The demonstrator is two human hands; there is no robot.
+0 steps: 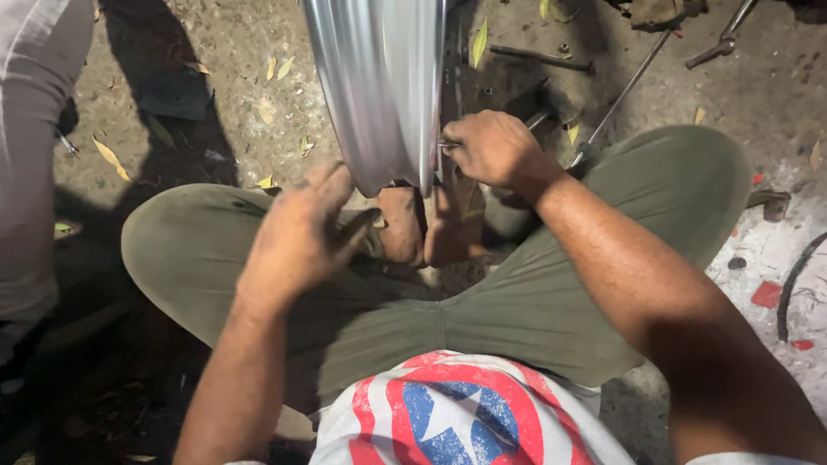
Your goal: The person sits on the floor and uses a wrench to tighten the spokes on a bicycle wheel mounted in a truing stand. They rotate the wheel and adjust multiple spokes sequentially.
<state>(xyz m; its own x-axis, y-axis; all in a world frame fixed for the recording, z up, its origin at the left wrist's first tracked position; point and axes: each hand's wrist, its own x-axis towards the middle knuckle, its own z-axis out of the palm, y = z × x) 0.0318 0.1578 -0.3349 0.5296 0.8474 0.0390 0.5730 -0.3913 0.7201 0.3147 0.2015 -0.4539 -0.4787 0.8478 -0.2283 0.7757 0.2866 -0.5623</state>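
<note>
A shiny silver wheel rim stands upright on the ground between my feet, its lower edge near my crossed legs in olive trousers. My left hand rests against the rim's lower left edge, fingers apart, holding nothing that I can see. My right hand is closed at the rim's right side around a small thin metal piece that sticks out toward the rim. What the piece is I cannot make out.
Long metal rods and a plier-like tool lie on the dirt ground at the upper right, with a bolt-like bar. Dry leaves are scattered about. Another person's leg in grey cloth stands at the left edge.
</note>
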